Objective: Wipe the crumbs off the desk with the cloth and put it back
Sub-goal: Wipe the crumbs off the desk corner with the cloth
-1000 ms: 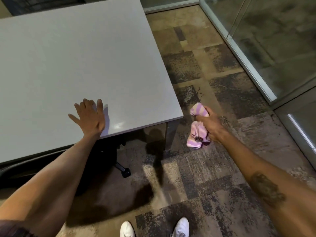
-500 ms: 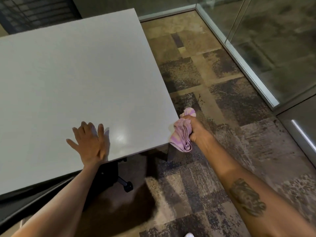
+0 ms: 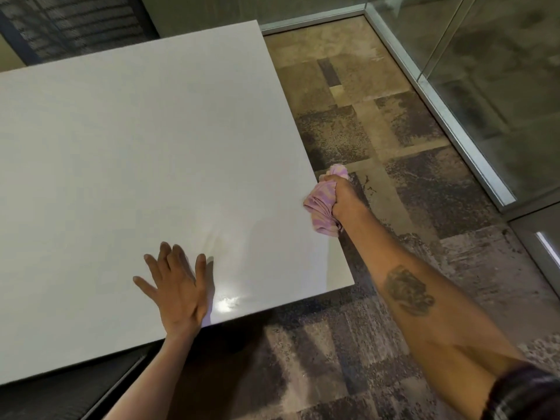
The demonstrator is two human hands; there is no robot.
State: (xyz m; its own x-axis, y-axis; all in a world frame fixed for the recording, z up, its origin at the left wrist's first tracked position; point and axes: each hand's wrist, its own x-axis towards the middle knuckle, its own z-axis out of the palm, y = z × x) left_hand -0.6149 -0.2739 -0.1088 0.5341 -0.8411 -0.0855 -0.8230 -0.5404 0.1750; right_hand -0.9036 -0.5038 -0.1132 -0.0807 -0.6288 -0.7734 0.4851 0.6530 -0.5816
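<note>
Two bare forearms in view. One left hand [image 3: 178, 286] lies flat near the front edge of the table [image 3: 121, 147], fingers spread, palm down, grip wide and holding nothing. One right hand [image 3: 341, 195], farther out, has its grip closed around one cloth [image 3: 321, 204], pink with pale stripes, soft and bunched, at the table's right edge. One table top: white, smooth, glossy, rectangular. Floor [image 3: 394, 131] beyond: mottled brown and grey carpet squares
</note>
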